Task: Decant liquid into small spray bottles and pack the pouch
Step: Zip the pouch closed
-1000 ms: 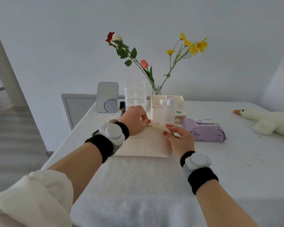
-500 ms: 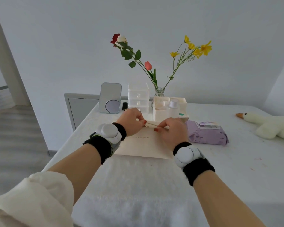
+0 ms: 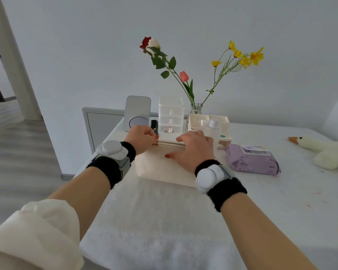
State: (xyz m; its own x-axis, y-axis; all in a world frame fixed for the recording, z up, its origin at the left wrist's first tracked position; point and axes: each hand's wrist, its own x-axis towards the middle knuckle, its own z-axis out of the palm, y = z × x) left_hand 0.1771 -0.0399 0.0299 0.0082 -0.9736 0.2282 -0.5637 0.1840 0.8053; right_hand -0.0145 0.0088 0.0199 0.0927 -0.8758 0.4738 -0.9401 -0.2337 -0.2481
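From the head camera, you have the cream pouch (image 3: 160, 168) standing on the table (image 3: 293, 201), its near bottom edge meeting the far edge of the white towel (image 3: 154, 221) that spreads back toward you. Your left hand (image 3: 142, 140) is curled at the pouch's top left corner, fingertips pinched on the small gold zip pull (image 3: 155, 143). Your right hand (image 3: 193, 151) lies loosely spread over the top of the pouch, thumb stretched along the front face and fingers reaching over the upper edge. They grip nothing that you can see.

The pouch's left end sits close to the table's left edge, which runs down toward your left forearm with floor just beyond it. Behind the pouch things are crowded. The clear drawer unit (image 3: 171, 114) is just past the top edge, with the mirror (image 3: 138, 112) to its left. The clear bottle (image 3: 213, 129) with a white cap stands just behind your right knuckles, in front of the cream tray (image 3: 225, 121), and the vase (image 3: 196, 109) of flowers stands further back.

To the right, the purple wipes pack (image 3: 252, 160) lies near the pouch's right end. Bare table top shows between the pack and the plush goose (image 3: 324, 151), and it widens toward the near right.
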